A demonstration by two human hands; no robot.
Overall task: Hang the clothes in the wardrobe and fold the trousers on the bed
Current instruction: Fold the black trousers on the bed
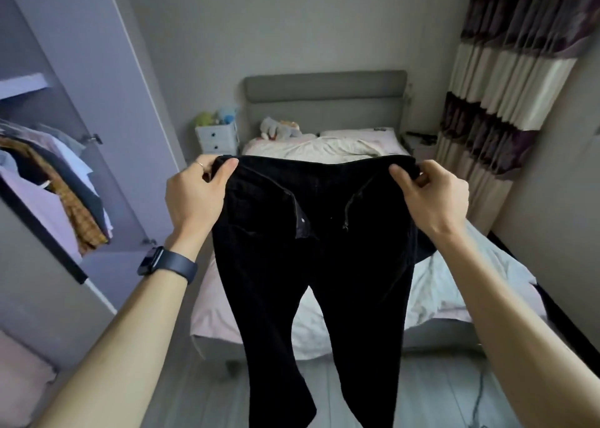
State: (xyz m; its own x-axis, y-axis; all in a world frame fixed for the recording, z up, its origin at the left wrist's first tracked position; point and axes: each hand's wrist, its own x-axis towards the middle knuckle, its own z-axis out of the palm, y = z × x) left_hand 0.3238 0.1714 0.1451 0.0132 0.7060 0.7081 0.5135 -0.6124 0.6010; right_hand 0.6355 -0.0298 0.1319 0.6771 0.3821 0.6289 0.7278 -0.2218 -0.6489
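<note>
Currently my left hand [194, 197] and right hand [430, 195] are each pinching one end of the waistband. They are holding the black trousers [279, 281] up in the air, between me and the near end of the bed [454, 294]. The fly [321, 213] is gaping open, and the legs are dangling over the floor [211, 395].

Risks, as I am judging them:
- Both pinches are sitting near the edge, so a corner could slip out.
- The open fly or uneven legs could skew the fold.

Wardrobe [65, 181] is standing open on the left.
</note>
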